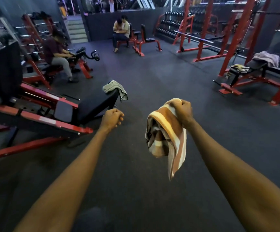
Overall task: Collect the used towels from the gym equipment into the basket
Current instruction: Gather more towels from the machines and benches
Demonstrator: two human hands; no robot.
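We are standing on a dark rubber floor (152, 67) in a dim gym. Red racks (236, 30) are lining the right side, dumbbell shelves (171, 27) are sitting against the dark back wall (102, 25), and grey steps (77, 30) are rising beyond.

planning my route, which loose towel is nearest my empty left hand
The grey towel draped over the black pad just beyond the left hand; the other two lie on the far right bench.

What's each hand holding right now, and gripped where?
Right hand fists the bunched top end of an orange-and-cream striped towel; the rest hangs free. Left hand is closed, holding nothing.
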